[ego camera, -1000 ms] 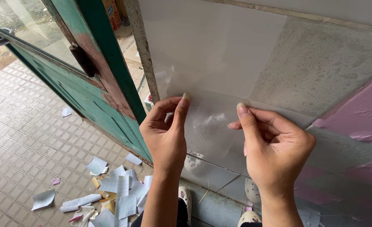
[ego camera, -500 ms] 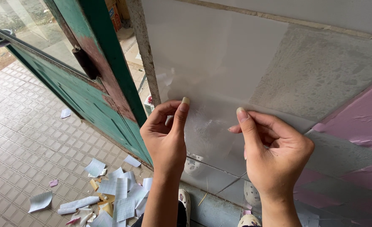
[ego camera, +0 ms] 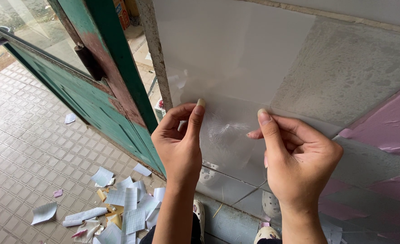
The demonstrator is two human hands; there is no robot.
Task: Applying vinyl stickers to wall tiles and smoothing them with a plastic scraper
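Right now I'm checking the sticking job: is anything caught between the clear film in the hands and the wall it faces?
Nothing visible. The left hand and right hand each pinch the clear film in front of the grey wall. The paper scraps lie on the floor below, apart from it.

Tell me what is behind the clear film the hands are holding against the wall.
Through the clear plastic film a pale grey wall tile and a grout line show. The fingers hide the part they pinch.
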